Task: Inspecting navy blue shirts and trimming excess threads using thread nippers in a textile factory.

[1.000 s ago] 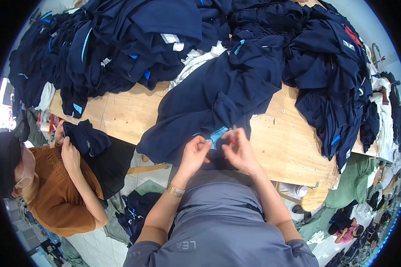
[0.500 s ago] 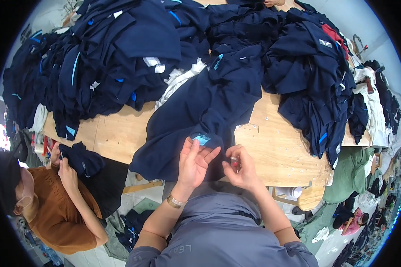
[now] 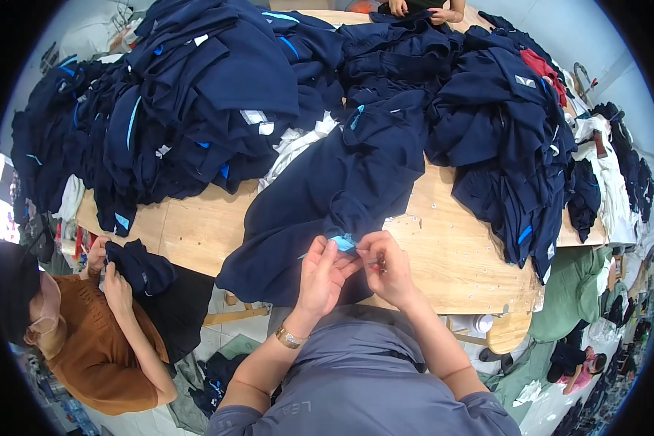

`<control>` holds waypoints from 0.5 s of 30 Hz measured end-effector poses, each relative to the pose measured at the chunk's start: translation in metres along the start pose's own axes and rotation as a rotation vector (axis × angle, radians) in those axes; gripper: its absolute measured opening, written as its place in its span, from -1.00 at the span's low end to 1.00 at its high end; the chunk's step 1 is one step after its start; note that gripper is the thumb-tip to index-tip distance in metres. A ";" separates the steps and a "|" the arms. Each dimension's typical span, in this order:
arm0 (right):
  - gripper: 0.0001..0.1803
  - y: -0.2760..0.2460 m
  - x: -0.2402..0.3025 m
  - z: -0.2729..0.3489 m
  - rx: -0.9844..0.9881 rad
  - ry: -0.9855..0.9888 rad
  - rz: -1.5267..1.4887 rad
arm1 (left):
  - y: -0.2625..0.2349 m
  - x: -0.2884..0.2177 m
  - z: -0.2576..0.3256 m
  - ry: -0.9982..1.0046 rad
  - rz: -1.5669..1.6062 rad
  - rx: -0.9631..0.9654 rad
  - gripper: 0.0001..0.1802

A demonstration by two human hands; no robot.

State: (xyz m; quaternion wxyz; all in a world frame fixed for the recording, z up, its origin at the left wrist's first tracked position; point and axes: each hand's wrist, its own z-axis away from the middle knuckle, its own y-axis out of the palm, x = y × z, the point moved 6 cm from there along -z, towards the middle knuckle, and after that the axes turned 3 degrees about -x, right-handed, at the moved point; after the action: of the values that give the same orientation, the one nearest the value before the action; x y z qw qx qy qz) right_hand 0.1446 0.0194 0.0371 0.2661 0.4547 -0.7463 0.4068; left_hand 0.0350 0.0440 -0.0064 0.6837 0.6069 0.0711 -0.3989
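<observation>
A dark navy garment (image 3: 327,167) lies lengthwise across the table, its near end hanging over the front edge. My left hand (image 3: 321,280) is palm up, its thumb and fingers closed on the garment's light blue patch (image 3: 344,243). Close beside it, my right hand (image 3: 386,267) pinches at the patch's right edge with thumb and forefinger. Tucked in that hand's curled fingers is a small tool with a red part (image 3: 376,267), seemingly thread snips, mostly hidden.
Large heaps of navy garments (image 3: 218,87) cover the wooden table's (image 3: 450,232) left and far side, another pile (image 3: 494,123) its right. At left a person in brown (image 3: 102,349) handles a navy piece. Another person's hands (image 3: 443,14) work at the far edge. A wooden stool (image 3: 509,333) stands below right.
My right hand has moved up and left to meet the blue patch. The left fingers, spread before, have closed on the fabric. More of the far person has come into view.
</observation>
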 end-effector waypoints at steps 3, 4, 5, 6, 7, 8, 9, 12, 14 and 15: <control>-0.68 -0.006 -0.002 0.004 -0.095 0.054 -0.039 | 0.001 0.004 0.000 -0.018 0.015 0.009 -0.85; -0.71 -0.009 -0.002 0.005 -0.150 0.064 -0.048 | 0.001 0.005 0.000 -0.022 0.031 0.020 -0.85; -0.72 -0.011 -0.003 0.005 -0.204 0.073 -0.056 | 0.002 0.005 -0.001 -0.024 0.031 0.022 -0.85; -0.72 -0.012 -0.002 0.006 -0.206 0.073 -0.054 | 0.004 0.003 -0.001 -0.028 0.028 0.039 -0.86; -0.72 -0.013 -0.008 0.008 -0.247 0.215 -0.214 | 0.006 0.002 -0.001 -0.031 0.024 0.055 -0.86; -0.72 -0.013 -0.015 0.011 -0.286 0.356 -0.374 | 0.006 0.001 -0.001 -0.031 0.024 0.057 -0.86; -0.71 -0.013 -0.014 0.008 -0.324 0.376 -0.503 | 0.005 0.001 -0.001 -0.037 0.008 0.036 -0.86; -0.71 -0.016 -0.017 0.005 -0.360 0.582 -0.793 | 0.002 0.002 -0.002 -0.038 -0.003 0.019 -0.86; -0.78 -0.016 -0.027 0.009 -0.359 0.609 -0.908 | 0.002 0.003 -0.001 -0.040 0.004 0.031 -0.86; -0.80 -0.012 -0.031 0.010 -0.377 0.708 -1.180 | 0.001 0.002 -0.001 -0.028 -0.001 0.008 -0.86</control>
State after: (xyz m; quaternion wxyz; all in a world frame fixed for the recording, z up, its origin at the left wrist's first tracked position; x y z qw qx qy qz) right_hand 0.1685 0.0219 0.0119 0.7425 0.5694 -0.3020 0.1822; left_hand 0.0377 0.0436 -0.0068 0.6822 0.6040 0.0603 -0.4077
